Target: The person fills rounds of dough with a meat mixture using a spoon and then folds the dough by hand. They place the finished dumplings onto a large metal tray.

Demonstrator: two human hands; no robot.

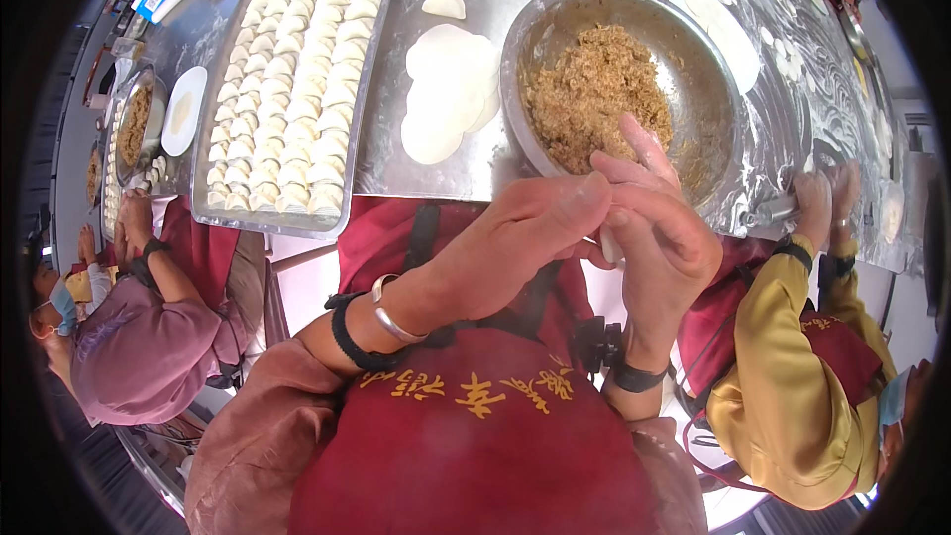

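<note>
My left hand and my right hand meet at the near edge of a steel bowl of minced filling. Between their fingers they pinch a dumpling; only a small pale part of it shows, the rest is hidden by the fingers. Left of the bowl lies an overlapping pile of round dough wrappers, with one folded dumpling just beyond it. A metal tray farther left holds long rows of folded dumplings.
Co-workers sit on both sides: a person in a purple top at left, a person in a yellow top at right. A white dish and another filling bowl stand at left. More wrappers lie beyond the big bowl on the floury steel table.
</note>
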